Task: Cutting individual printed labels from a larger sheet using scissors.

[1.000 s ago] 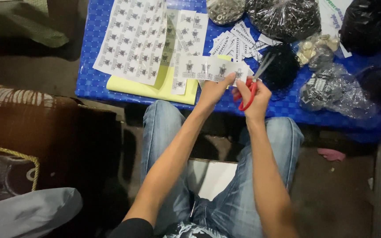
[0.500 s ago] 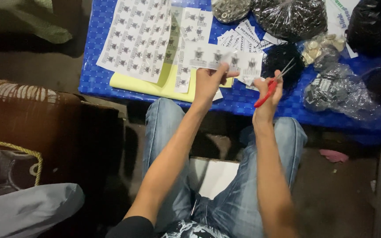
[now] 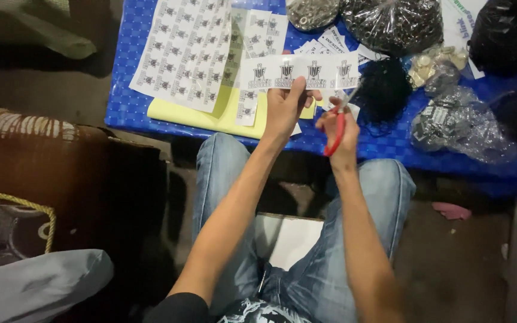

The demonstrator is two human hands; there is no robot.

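Note:
My left hand [image 3: 287, 107] pinches a white paper strip [image 3: 297, 72] printed with a row of black emblems, held flat over the front edge of the blue checked table [image 3: 128, 96]. My right hand [image 3: 337, 128] grips red-handled scissors [image 3: 336, 133], blades pointing up toward the strip's right end. Both hands hover just above my knees in blue jeans.
A large printed label sheet [image 3: 184, 51] lies on yellow paper [image 3: 201, 116] at the table's left. Cut labels, clear bags of small metal parts [image 3: 393, 24], a black cord bundle [image 3: 384, 90] and a black bag [image 3: 507, 33] crowd the right. A brown box [image 3: 73, 173] stands at my left.
My left hand has lifted the strip up and spread it out flat. The scissors have swung from beside the strip to below its right end.

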